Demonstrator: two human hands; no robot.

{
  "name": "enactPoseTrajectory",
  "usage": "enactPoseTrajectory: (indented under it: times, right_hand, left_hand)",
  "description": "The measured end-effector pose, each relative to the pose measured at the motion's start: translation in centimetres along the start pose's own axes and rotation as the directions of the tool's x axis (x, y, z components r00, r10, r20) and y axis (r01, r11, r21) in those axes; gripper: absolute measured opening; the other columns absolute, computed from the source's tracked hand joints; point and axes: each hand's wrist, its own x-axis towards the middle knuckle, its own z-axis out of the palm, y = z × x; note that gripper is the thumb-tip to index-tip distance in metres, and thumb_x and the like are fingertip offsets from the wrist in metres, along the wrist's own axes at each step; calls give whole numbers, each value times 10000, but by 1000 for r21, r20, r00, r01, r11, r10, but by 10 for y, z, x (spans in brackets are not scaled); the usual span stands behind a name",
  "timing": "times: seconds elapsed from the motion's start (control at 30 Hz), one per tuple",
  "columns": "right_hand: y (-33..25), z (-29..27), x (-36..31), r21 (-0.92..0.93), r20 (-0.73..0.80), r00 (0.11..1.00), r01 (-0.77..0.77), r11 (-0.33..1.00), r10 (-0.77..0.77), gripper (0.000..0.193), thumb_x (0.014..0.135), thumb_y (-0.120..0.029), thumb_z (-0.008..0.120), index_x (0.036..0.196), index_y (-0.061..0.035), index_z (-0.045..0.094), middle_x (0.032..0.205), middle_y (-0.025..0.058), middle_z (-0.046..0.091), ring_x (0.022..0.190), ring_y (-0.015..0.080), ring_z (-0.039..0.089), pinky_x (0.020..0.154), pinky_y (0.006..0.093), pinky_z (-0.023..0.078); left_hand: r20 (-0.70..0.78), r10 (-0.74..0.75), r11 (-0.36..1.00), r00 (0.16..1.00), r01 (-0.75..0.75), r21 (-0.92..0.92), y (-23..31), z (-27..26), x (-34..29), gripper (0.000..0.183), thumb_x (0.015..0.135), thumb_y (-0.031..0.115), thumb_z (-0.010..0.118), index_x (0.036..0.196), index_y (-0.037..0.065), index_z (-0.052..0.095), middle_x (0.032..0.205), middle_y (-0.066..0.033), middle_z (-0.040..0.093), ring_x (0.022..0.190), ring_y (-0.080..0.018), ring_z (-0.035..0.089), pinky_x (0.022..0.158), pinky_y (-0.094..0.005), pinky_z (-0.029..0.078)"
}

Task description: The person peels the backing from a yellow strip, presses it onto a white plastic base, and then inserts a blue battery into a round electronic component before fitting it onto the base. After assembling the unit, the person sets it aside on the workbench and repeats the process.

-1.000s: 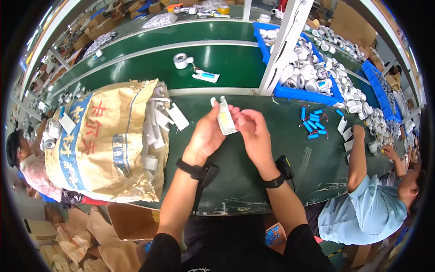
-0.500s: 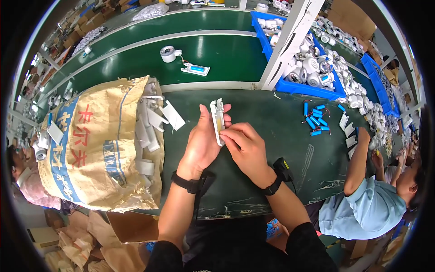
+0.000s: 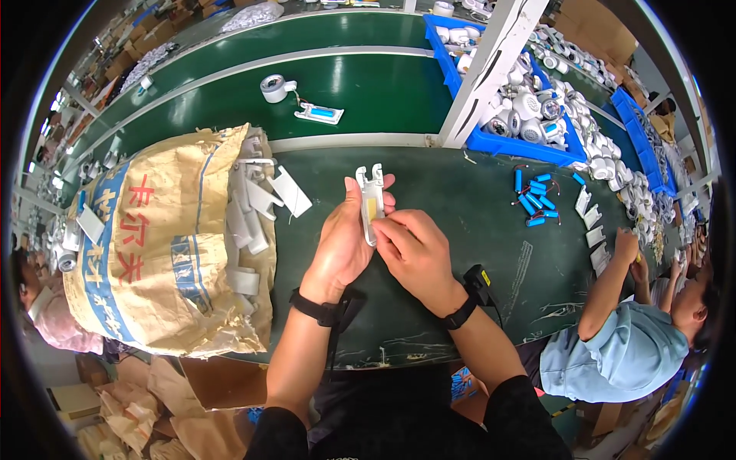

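Note:
A long white plastic housing (image 3: 371, 201) with a two-pronged top end and a yellow strip inside stands tilted above the green table, its hollow side toward me. My left hand (image 3: 341, 241) is closed around it from the left, fingertips showing behind its right edge. Thumb and fingers of my right hand (image 3: 414, 249) are pinched at its lower end, by the bottom of the yellow strip. Whether those fingers grip anything besides the housing is hidden.
At left lies a woven sack (image 3: 165, 245) spilling white plastic pieces (image 3: 290, 192). Blue batteries (image 3: 537, 195) with wires lie at right, near more white housings (image 3: 592, 218) and a co-worker (image 3: 621, 345). Beyond a post (image 3: 491, 73) stands a blue crate (image 3: 529, 152) of white parts.
The housing has turned so its hollow inside faces me more. On the belt, the round white part and its wired battery housing have shifted left. The co-worker's hand has moved slightly.

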Motion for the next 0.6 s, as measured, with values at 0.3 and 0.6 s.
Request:
enactPoseTrajectory:
  times: [0.3,0.6]
  right_hand:
    - [4,-5,3,-23,-139,990,-38,999,35,213,750,47,777,929,-51,713,877,62,639,725,227,653,592,328,541]
    - [-18,-125,0,-77,-279,956,-111,991,86,260,726,76,780,948,-42,713,907,74,631,733,223,651,622,322,546]
  left_hand:
    - [26,-35,998,999,33,46,0,10,-1,652,1112,499,280,1442,-24,487,1111,-80,678,1021,-167,657,877,-305,552]
    - [-195,-132,968,972,169,187,-54,66,6,516,1127,449,302,1256,32,577,1041,-116,703,942,-225,689,847,-387,566]
